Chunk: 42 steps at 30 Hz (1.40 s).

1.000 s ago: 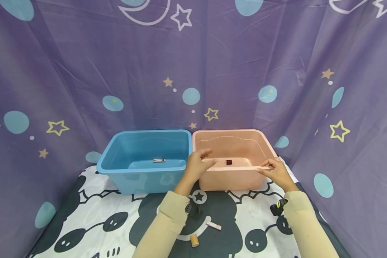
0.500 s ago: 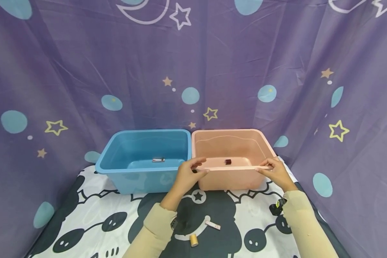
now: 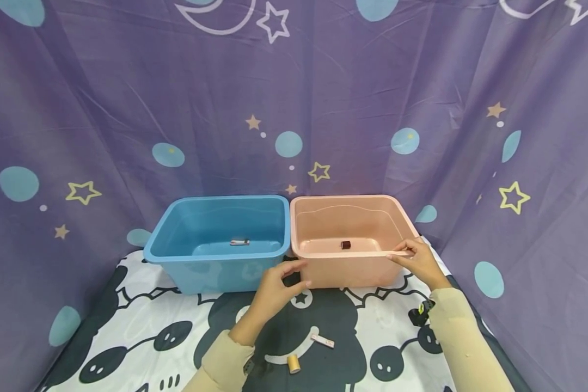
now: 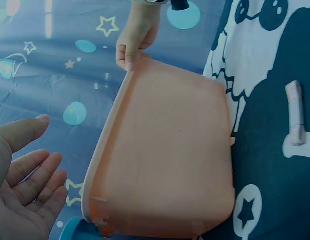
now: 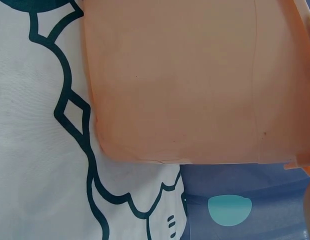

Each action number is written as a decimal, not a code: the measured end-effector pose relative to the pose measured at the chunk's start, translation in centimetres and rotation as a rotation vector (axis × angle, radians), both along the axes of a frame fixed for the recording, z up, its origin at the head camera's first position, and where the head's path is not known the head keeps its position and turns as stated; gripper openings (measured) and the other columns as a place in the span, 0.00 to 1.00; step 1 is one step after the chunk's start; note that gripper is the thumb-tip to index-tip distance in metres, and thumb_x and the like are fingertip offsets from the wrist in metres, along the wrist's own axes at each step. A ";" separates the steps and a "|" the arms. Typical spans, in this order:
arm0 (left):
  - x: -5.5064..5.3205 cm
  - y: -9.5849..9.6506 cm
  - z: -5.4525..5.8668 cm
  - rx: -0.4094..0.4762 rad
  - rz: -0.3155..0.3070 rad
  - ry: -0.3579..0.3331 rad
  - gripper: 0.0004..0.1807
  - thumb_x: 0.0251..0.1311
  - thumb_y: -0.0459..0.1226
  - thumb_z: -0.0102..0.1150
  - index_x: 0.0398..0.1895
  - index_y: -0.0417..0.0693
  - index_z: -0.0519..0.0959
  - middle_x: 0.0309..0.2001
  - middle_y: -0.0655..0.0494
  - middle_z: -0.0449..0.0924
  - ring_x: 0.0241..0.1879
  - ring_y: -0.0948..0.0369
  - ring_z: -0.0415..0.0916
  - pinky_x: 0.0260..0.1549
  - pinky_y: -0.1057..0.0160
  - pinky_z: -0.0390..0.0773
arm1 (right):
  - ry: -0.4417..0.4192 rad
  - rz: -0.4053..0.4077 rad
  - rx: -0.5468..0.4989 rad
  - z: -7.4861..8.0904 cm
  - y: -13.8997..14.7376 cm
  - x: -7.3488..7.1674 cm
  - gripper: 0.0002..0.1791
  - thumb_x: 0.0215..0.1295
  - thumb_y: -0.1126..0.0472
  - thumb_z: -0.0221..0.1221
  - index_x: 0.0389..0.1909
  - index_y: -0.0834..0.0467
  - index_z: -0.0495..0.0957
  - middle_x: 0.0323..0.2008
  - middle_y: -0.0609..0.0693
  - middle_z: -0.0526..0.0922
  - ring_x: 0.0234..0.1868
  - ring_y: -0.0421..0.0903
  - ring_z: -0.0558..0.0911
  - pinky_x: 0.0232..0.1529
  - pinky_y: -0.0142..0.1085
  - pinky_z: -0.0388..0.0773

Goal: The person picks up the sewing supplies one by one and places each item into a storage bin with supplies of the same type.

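Note:
In the head view my left hand hovers in front of the gap between the two tubs, fingers loosely spread and holding nothing. My right hand pinches the front rim of the pink plastic tub near its right corner. A small dark red cylinder, like a thread spool, lies inside that tub. To its left stands the blue plastic tub, with a slim whitish piece on its floor. The left wrist view shows my left palm apart from the pink tub.
Nearer me on the patterned cloth lie a small yellow cylinder, like a thread spool, and a slim pink-and-white bar. A purple curtain with stars hangs close behind both tubs.
My left hand has moved back and down, from over the pink tub's front left rim to in front of the tubs. My right hand has stayed on the rim.

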State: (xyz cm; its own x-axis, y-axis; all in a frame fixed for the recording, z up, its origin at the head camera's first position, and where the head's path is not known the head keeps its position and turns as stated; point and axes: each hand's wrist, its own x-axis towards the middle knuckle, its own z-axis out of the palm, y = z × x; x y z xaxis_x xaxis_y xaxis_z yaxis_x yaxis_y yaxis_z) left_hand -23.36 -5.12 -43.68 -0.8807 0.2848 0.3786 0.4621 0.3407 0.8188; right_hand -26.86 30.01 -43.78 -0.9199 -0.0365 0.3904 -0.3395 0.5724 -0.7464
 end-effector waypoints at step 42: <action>8.1 -3.7 -8.5 0.000 -0.061 -0.361 0.24 0.55 0.43 0.66 0.53 0.40 0.78 0.49 0.48 0.81 0.50 0.50 0.77 0.50 0.48 0.75 | 0.029 0.002 -0.013 0.3 -0.2 0.4 0.08 0.50 0.69 0.69 0.28 0.68 0.79 0.30 0.58 0.76 0.34 0.44 0.69 0.31 0.27 0.69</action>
